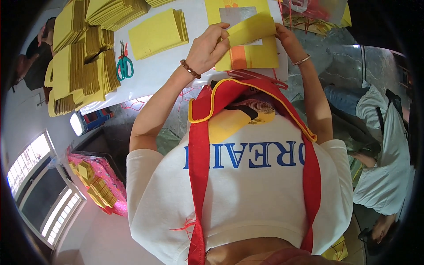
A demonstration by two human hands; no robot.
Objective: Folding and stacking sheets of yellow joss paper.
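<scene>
A yellow paper sheet [251, 32] is bent over at the far edge of my reach, its flap raised above other yellow sheets [260, 57] that carry orange and silver patches. My left hand [209, 49] has its fingers curled at the flap's left end, and its fingertips are partly hidden. At the right end, my right hand [289, 42] pinches the paper's edge. Left of my hands lies a small stack of folded yellow paper [157, 34]. Scissors with teal handles [124, 66] rest beside it on the white tabletop [150, 81].
Tall bundles of folded yellow paper [68, 66] crowd the table's left side. Red string [137, 104] hangs at the near edge. A person in a white shirt [384, 145] is at the right; another is partly seen far left. More yellow bundles [101, 192] lie on a pink cover.
</scene>
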